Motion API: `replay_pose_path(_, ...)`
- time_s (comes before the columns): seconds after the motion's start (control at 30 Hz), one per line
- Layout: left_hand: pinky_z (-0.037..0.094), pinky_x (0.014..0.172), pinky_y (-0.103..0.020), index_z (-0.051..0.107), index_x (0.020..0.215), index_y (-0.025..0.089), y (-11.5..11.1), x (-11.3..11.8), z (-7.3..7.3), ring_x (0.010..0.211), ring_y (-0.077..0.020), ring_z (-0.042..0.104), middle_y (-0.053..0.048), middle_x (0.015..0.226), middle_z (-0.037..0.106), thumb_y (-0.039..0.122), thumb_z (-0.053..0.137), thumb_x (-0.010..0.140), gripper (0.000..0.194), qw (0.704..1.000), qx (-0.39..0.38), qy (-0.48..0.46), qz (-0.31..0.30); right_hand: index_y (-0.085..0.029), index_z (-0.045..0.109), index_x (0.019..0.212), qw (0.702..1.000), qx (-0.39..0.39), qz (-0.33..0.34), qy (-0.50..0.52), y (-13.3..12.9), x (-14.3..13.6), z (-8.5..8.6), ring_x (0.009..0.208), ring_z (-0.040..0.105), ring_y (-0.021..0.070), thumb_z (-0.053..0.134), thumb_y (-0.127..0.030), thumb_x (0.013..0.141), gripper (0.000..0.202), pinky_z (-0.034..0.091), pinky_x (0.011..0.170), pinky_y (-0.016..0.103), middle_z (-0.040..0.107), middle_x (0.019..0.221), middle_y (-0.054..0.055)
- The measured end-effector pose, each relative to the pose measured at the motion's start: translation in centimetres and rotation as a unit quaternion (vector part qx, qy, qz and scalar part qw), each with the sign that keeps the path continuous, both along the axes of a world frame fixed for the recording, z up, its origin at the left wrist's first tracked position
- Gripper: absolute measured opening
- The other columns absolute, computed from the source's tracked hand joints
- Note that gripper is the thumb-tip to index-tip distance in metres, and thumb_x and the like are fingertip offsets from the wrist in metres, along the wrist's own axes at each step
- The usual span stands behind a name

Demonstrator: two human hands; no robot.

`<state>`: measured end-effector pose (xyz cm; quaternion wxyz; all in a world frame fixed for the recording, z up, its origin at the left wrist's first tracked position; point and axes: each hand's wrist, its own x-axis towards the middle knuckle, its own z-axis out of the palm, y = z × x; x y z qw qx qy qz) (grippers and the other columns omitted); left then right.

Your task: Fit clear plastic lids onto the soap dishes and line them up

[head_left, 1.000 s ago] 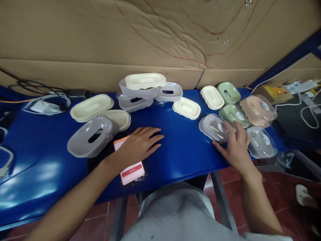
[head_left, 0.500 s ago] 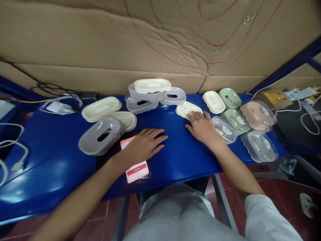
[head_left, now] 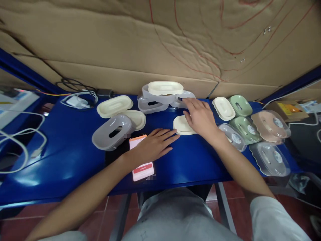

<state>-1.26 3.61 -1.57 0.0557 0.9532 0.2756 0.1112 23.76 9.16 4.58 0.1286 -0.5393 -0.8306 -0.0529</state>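
My left hand (head_left: pixel 156 145) is open, fingers spread toward the left edge of a cream lid (head_left: pixel 182 125) on the blue table. It lies partly over a lit phone (head_left: pixel 143 172). My right hand (head_left: pixel 200 115) reaches past that lid, its fingers at the right side of a grey oval container (head_left: pixel 179 100); whether they grip it is unclear. Another cream lid (head_left: pixel 165 87) rests on the stacked grey containers (head_left: pixel 151 106) at the back. To the left are two more cream lids (head_left: pixel 114 106) (head_left: pixel 137 119) and a grey container (head_left: pixel 110 132) tilted against one.
Green containers (head_left: pixel 240 105), a cream lid (head_left: pixel 224 108), a brown container (head_left: pixel 268 124) and clear-covered grey ones (head_left: pixel 269 159) sit at the right. Cables and a white charger (head_left: pixel 76 102) lie back left. A cardboard wall (head_left: pixel 112 43) stands behind the blue table (head_left: pixel 62 154).
The cream lid under my right hand has come nearer the table's front, and that hand has moved back to the grey container. The camera view has shifted, moving the scene rightward.
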Motion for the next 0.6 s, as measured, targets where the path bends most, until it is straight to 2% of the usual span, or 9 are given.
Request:
replay_pose_path(0.07, 0.05, 0.115, -0.05, 0.054, 0.16, 0.019, 0.1, 0.0, 0.2, 0.136, -0.0316, 0.064, -0.014, 0.154, 0.066, 0.033, 0.053, 0.114, 0.049, 1.0, 0.003, 0.007, 0.003, -0.007, 0.053, 0.158, 0.999, -0.013, -0.04, -0.034, 1.8, -0.4, -0.4, 0.151, 0.053, 0.0393, 0.051, -0.019, 0.106, 0.054, 0.039, 0.121, 0.058, 0.059, 0.161, 0.024)
replay_pose_path(0.2, 0.05, 0.112, -0.048, 0.057, 0.157, 0.021, 0.0, 0.0, 0.9, 0.133, -0.0311, 0.065, -0.014, 0.15, 0.067, 0.03, 0.054, 0.113, 0.045, 1.0, 0.023, 0.003, 0.01, -0.011, 0.072, 0.135, 0.993, -0.043, -0.066, -0.084, 3.1, 0.2, -0.7, 0.127, 0.069, 0.038, 0.048, -0.019, 0.107, 0.037, 0.04, 0.114, 0.057, 0.076, 0.134, 0.021)
replay_pose_path(0.27, 0.05, 0.112, -0.048, 0.057, 0.157, 0.021, 0.0, 0.0, 1.1, 0.134, -0.0314, 0.064, -0.015, 0.151, 0.065, 0.029, 0.053, 0.113, 0.044, 0.999, 0.034, -0.001, 0.015, -0.013, 0.075, 0.128, 0.994, -0.016, -0.068, -0.082, 2.2, 1.0, -0.4, 0.121, 0.07, 0.0365, 0.048, -0.022, 0.108, 0.034, 0.04, 0.113, 0.055, 0.078, 0.127, 0.019)
replay_pose_path(0.4, 0.051, 0.111, -0.05, 0.056, 0.157, 0.021, -0.2, 0.1, 1.3, 0.133, -0.0334, 0.064, -0.016, 0.153, 0.063, 0.029, 0.054, 0.113, 0.045, 0.998, 0.052, 0.001, 0.02, -0.018, 0.075, 0.127, 0.995, 0.068, -0.04, -0.056, -1.5, 3.4, -0.1, 0.118, 0.07, 0.0327, 0.051, -0.025, 0.11, 0.03, 0.038, 0.114, 0.052, 0.079, 0.127, 0.014)
replay_pose_path(0.5, 0.053, 0.109, -0.051, 0.055, 0.158, 0.021, -0.3, 0.1, 1.3, 0.131, -0.0342, 0.065, -0.016, 0.155, 0.061, 0.029, 0.054, 0.113, 0.045, 0.998, 0.06, 0.002, 0.023, -0.018, 0.074, 0.127, 0.994, 0.099, -0.012, -0.035, -4.3, 4.7, -0.9, 0.119, 0.071, 0.0303, 0.055, -0.024, 0.11, 0.027, 0.043, 0.109, 0.048, 0.079, 0.129, 0.012)
replay_pose_path(0.6, 0.055, 0.108, -0.051, 0.053, 0.159, 0.02, -0.3, 0.2, 1.2, 0.133, -0.0351, 0.066, -0.019, 0.157, 0.059, 0.027, 0.055, 0.112, 0.048, 0.998, 0.064, -0.007, 0.024, -0.017, 0.074, 0.129, 0.997, 0.082, 0.012, -0.012, -6.1, 5.2, -2.2, 0.117, 0.073, 0.0302, 0.059, -0.024, 0.109, 0.026, 0.05, 0.102, 0.045, 0.08, 0.128, 0.011)
